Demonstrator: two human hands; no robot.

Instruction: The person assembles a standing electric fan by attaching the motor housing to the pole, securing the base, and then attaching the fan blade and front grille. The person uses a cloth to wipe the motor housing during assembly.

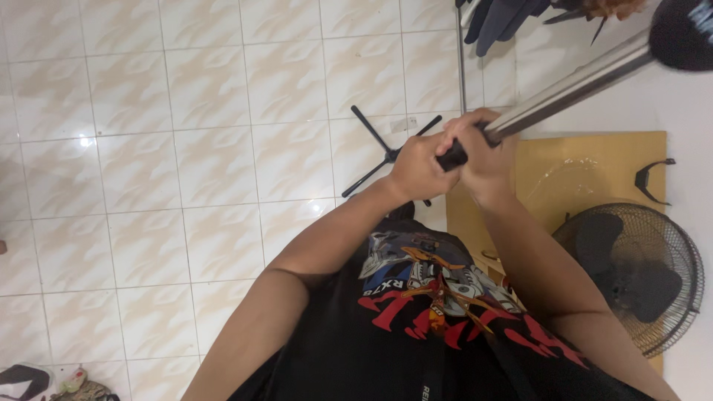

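Both of my hands grip the lower end of a shiny metal pole (572, 85) in front of my chest. My left hand (417, 169) wraps the black collar (451, 157) at the pole's bottom. My right hand (484, 152) closes around the tube just above it, touching the left hand. The pole slants up to the right and ends in a black rounded head (683, 33) at the frame's corner. Under my hands a black tripod base (382, 152) with thin spread legs lies on the pale tiled floor (186, 148). The joint between pole and base is hidden by my fingers.
A black-caged standing fan (631, 275) sits at the right, next to my right forearm. A light wooden board (594, 167) lies beside it with a curved black piece (653, 180) at its edge. Dark garments (505, 22) hang at the top; shoes (30, 380) lie bottom left.
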